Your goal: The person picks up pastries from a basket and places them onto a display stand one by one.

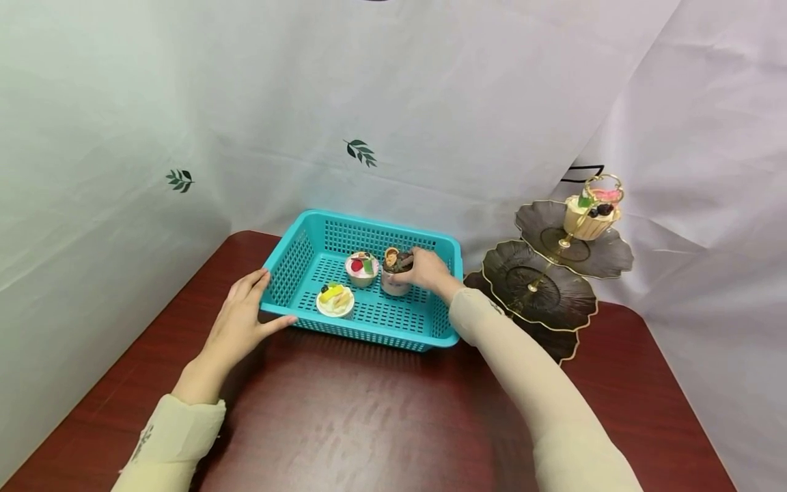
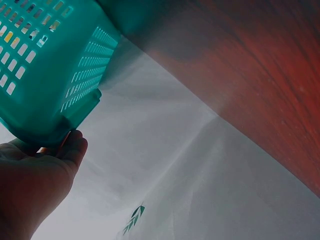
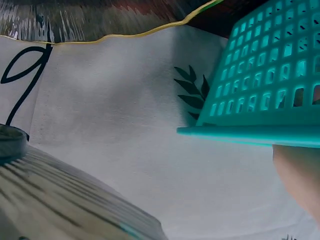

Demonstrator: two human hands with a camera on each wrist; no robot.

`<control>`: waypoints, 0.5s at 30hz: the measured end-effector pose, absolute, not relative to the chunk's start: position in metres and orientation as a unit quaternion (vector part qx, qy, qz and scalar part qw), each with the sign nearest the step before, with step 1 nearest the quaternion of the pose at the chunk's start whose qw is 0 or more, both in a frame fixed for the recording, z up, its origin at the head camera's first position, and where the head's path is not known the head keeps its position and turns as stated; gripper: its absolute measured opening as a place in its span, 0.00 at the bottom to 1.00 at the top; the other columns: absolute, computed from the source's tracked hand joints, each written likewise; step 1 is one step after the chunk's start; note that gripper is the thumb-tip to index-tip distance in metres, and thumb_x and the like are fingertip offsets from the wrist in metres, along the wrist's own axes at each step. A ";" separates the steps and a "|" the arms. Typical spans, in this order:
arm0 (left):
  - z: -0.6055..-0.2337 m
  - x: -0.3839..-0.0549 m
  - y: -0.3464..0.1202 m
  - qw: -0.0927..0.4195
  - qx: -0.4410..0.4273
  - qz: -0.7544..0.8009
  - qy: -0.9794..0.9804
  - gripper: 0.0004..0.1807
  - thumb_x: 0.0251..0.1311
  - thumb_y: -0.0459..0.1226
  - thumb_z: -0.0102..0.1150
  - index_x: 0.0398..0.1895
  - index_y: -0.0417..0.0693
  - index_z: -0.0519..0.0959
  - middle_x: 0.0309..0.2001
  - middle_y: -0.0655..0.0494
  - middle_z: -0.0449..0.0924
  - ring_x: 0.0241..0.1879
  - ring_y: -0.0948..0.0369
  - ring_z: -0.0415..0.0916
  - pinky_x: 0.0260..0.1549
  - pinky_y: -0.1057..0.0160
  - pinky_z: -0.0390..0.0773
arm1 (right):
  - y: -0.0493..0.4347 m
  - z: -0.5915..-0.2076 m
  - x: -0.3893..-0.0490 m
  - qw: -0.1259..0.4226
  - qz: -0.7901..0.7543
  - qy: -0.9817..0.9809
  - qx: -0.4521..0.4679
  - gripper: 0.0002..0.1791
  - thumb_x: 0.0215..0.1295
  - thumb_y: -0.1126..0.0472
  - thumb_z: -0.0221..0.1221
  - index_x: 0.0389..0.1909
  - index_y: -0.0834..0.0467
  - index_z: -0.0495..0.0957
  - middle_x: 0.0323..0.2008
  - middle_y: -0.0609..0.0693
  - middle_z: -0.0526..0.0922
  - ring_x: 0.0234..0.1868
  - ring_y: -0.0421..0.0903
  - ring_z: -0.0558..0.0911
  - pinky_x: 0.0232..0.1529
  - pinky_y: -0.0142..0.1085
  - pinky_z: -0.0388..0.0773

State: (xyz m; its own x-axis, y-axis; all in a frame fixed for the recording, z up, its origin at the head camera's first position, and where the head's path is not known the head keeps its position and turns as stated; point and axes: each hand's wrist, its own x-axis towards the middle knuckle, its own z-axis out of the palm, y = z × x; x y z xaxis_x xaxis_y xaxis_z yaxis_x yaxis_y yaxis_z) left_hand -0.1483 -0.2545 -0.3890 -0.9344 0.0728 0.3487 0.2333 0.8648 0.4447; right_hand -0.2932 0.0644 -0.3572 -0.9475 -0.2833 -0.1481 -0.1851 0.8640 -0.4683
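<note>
1. While the left hand (image 1: 236,318), thumb and fingers spread wide, touches the near left corner of the turquoise basket (image 1: 369,334), a yellow-topped cupcake (image 1: 335,301) stands inside, near the front;
2. behind it, slightly right, sits a pink-topped cupcake (image 1: 361,270);
3. just beside that, also inside, the right hand (image 1: 427,270) pinches a chocolate-topped cupcake (image 1: 394,287);
4. rightmost, a tiered stand (image 1: 561,295) bears a berry-topped cupcake (image 1: 594,224).

Basket (image 1: 294,263), frame centre: turquoise, slotted grid pattern. Brown-topped cupcake (image 1: 395,284), right of centre: tan piece on top. Second cupcake (image 1: 361,270), centre: pinkish top, red and green pieces. Third cupcake (image 1: 335,305), lower centre: white top, yellow piece. Tiered stand (image 1: 568,294), right: smoky dark, gold-edged. Tabletop (image 1: 369,417), lower frame: red-brown. Backdrop (image 1: 443,109), upper frame: whitish, dark green leaf sprigs. Sleeves (image 1: 547,396), lower corners: pale cream.
</note>
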 end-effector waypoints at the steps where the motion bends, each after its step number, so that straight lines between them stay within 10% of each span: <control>1: -0.389 -0.148 -0.254 0.162 -0.081 -0.248 -0.952 0.54 0.49 0.54 0.70 0.69 0.28 0.59 0.69 0.35 0.58 0.67 0.39 0.53 0.60 0.34 0.64 | 0.065 -0.356 -0.292 0.106 -0.230 0.960 -0.122 0.37 0.55 0.40 0.66 0.61 0.57 0.71 0.55 0.51 0.80 0.56 0.51 0.78 0.53 0.45 0.78; 15: -0.389 -0.150 -0.255 0.168 -0.088 -0.254 -0.948 0.53 0.48 0.53 0.71 0.69 0.28 0.59 0.69 0.34 0.58 0.67 0.39 0.54 0.59 0.34 0.64 | 0.076 -0.333 -0.282 0.092 -0.248 0.956 -0.127 0.38 0.54 0.40 0.66 0.60 0.58 0.70 0.53 0.53 0.81 0.52 0.51 0.80 0.49 0.44 0.79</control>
